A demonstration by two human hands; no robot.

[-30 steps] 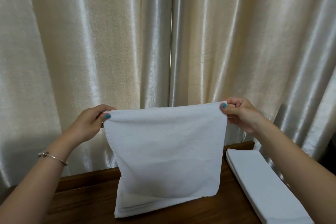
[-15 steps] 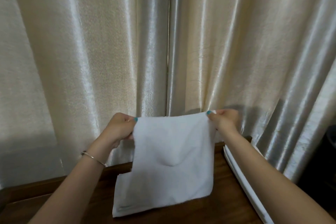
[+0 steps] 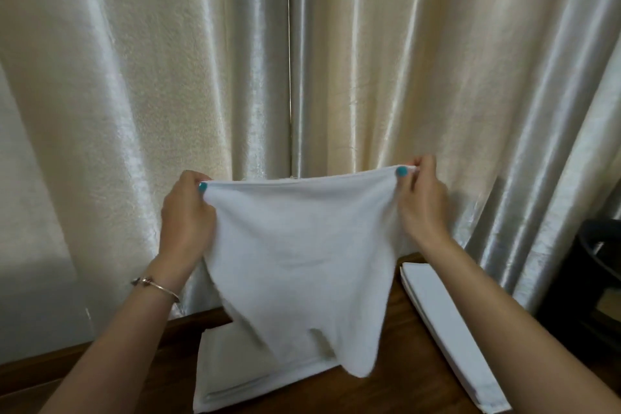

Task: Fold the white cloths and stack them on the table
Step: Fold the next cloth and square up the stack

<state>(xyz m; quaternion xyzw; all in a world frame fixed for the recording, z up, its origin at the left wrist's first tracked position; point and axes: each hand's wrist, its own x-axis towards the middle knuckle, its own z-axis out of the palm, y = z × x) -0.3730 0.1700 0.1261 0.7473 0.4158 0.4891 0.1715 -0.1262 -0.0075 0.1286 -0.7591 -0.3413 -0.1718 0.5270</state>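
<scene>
At the lower left of the frame I see my left forearm coming up, a thin metal bracelet (image 3: 155,285) on the wrist. My left hand (image 3: 187,218) sits left of centre, fingers curled closed, pinching the upper left corner of the white cloth (image 3: 299,262) between thumb and fingers. The cloth hangs in the middle of the frame with its top edge stretched between both hands, and its lower edge is blurred, drooping to a point at lower centre. Beneath it, a folded stack of white cloths (image 3: 235,376) lies on the dark wooden table (image 3: 379,393), partly hidden by the hanging cloth. Right of centre, my right hand (image 3: 421,205) is likewise closed, gripping the cloth's upper right corner. Further right, a second pile of white cloths (image 3: 447,329) lies along the table's right side. Pale shiny curtains (image 3: 336,60) fill the background.
</scene>
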